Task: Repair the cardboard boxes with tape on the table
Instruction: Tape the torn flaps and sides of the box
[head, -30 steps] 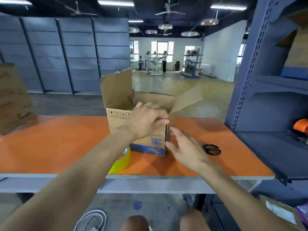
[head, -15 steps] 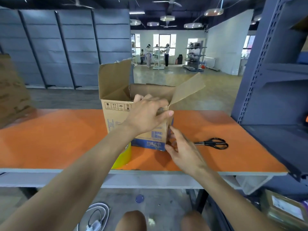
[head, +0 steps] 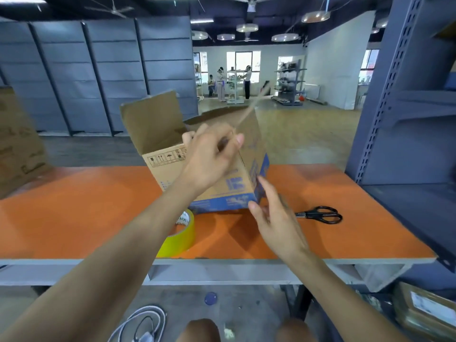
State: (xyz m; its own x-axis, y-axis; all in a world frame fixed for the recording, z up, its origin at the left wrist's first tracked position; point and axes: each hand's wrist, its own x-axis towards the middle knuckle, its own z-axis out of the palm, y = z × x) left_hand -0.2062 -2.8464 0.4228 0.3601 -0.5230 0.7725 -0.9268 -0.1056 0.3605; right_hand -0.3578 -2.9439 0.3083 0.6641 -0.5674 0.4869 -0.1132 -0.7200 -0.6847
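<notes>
A: Where is the cardboard box (head: 172,154) seen?

B: It is seen on the orange tabletop (head: 74,213), tilted to the left so that only its lower near edge appears to be touching the surface. Its top is open, with one flap raised at the left and another standing up at the right.

A: And how is it held?

B: The left hand (head: 209,156) is closed over the box's upper near corner, fingers curled across the rim and thumb pressed on the outer face (the grip itself is partly blurred). The right hand (head: 274,215) is held open, fingers spread and loosely extended, just beside the box's lower right corner; the fingertips appear to be touching the blue-printed edge, and nothing is grasped in it.

A: What else is found near the hands?

B: A roll of yellow tape (head: 181,236) is seen lying on the tabletop just under the left forearm, near the front edge and close below the box. A pair of black scissors (head: 320,214) is laid flat to the right of the right hand, near it but apart. A second cardboard box (head: 17,141) is partly seen at the far left edge of the tabletop, well apart from both hands.
</notes>
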